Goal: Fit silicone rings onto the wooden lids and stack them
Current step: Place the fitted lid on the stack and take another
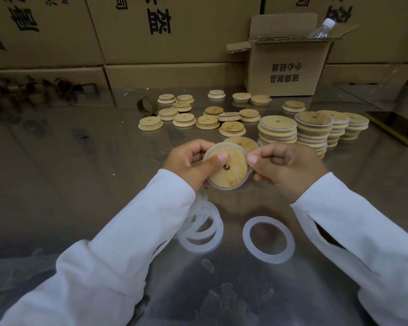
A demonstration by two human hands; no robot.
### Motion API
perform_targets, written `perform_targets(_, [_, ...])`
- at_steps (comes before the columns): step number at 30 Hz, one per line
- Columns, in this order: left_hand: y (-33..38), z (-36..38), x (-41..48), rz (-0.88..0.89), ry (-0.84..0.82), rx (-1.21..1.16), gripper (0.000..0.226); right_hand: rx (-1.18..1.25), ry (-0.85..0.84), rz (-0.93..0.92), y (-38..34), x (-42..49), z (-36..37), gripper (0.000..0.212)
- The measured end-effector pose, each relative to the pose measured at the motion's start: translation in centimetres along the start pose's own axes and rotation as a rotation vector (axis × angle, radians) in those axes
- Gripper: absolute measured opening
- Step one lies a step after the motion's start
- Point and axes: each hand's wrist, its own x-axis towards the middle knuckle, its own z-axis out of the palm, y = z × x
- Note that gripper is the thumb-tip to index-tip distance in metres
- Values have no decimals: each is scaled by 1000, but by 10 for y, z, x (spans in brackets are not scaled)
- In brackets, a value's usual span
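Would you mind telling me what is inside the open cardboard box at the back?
A clear plastic bottle with a white cap pokes out of the open cardboard box; its walls hide anything else inside.

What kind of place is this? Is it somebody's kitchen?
Probably not a kitchen; it looks like a packing workshop or storeroom. Big printed cardboard boxes line the back, dozens of identical wooden lids lie loose and in stacks on the shiny table, and spare silicone rings wait nearby.
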Motion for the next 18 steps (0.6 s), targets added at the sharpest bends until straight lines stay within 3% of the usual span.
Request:
perform_targets(6, [2,0,6,-14,107,-73,5,-4,21,58,4,5,-7,20])
perform_targets(12, [17,9,40,-114,298,-50,7,-88,-112,130,13,5,-4,13])
perform_targets(18, [19,32,78,-313,264,151,22,-85,-32,113,17,8,-7,13])
